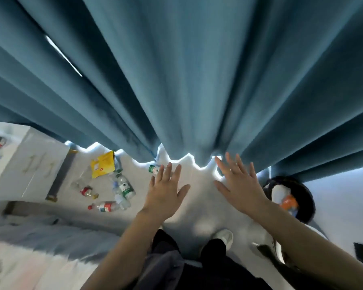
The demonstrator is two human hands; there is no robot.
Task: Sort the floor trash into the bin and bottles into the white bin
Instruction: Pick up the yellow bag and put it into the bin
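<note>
A plain teal-blue curtain hung beyond the fingers of the left hand. To their left, on the white floor, lay a yellow packet with a small red mark, a clear red-labelled bottle and a green-labelled bottle. Right of the fingers of the right hand, a black bin showed white and orange inside.

Matt teal cloth curtain, clear glossy plastic bottles, smooth pale floor, yellow paper packet
</note>
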